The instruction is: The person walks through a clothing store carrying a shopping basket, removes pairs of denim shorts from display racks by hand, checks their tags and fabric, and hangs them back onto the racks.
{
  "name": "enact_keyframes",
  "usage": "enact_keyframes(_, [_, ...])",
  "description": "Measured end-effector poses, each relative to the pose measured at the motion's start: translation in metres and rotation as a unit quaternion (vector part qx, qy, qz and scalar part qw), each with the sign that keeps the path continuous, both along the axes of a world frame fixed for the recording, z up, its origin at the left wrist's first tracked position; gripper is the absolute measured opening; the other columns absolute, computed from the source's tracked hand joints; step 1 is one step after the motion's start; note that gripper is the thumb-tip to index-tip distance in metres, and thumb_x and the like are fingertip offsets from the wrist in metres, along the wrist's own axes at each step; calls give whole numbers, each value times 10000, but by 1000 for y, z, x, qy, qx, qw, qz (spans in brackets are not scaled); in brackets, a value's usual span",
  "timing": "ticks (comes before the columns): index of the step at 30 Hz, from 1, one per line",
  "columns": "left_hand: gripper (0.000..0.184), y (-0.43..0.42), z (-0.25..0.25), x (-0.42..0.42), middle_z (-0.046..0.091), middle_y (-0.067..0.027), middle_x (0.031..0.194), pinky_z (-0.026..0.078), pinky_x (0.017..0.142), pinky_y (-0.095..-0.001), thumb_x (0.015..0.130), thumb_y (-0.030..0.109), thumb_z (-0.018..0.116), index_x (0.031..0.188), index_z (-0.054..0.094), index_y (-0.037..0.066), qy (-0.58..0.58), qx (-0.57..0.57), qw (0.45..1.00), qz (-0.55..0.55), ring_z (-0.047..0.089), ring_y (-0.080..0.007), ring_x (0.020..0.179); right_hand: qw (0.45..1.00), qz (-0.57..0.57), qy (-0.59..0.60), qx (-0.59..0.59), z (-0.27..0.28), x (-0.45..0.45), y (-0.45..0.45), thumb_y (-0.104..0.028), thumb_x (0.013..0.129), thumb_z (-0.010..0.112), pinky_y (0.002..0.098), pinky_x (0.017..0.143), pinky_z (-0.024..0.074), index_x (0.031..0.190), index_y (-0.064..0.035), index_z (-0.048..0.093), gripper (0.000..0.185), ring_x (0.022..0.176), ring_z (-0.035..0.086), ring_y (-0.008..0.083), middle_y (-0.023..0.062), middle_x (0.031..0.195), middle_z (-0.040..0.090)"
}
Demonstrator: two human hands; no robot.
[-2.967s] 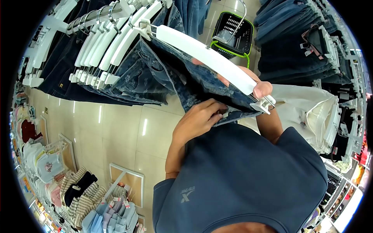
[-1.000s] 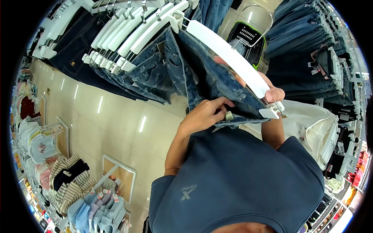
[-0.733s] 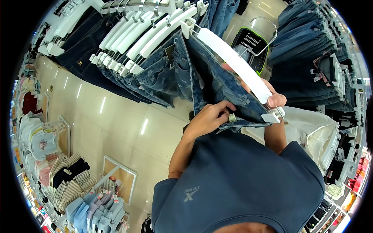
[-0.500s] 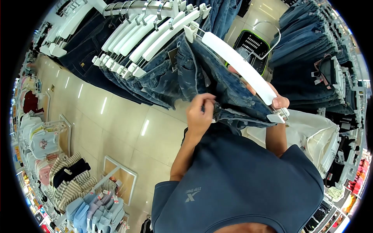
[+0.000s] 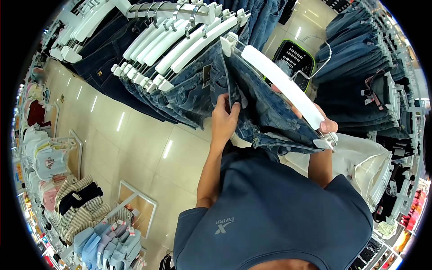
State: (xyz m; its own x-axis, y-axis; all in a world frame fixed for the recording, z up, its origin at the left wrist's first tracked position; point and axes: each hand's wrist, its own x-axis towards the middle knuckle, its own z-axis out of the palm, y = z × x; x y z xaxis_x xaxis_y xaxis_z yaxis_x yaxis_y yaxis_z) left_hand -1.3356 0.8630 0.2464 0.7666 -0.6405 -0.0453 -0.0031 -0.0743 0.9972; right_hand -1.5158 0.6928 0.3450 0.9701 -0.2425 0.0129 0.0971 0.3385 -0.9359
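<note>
Left hand (image 5: 224, 120): half-closed, pinching edge of denim garment (image 5: 270, 104) | Right hand (image 5: 326, 124): curled round white hanger (image 5: 284, 82) — near end | Garment: mottled blue — waist gaping

We have a mottled blue denim garment (image 5: 270, 108) clipped at both ends to a white hanger (image 5: 281, 85), just right of the rack (image 5: 168, 12) in view. The hanger slants down away from the rack, its metal hook free. The denim hangs beneath, creased, its waist gaping open.
</note>
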Motion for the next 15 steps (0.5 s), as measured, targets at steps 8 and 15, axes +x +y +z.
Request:
enact_keyframes(8, [182,11,25,10,551,8,773,379,599,-207,770,-33,530,950,528,-7,98,-104,989,-38,473,-46,665,993,-78,-12,90,-8,-22,-6,-462,580,641,211,948,247,1057,105,521,752,1088,453,223,131,1061,526])
enact_keyframes(15, [127,11,35,0,516,9,680,344,421,-188,774,-29,556,830,461,35,111,-124,984,-66,439,-23,535,996,-74,7,40,-5,-34,-17,-494,579,642,220,941,248,1022,100,529,749,1101,430,218,127,1024,524])
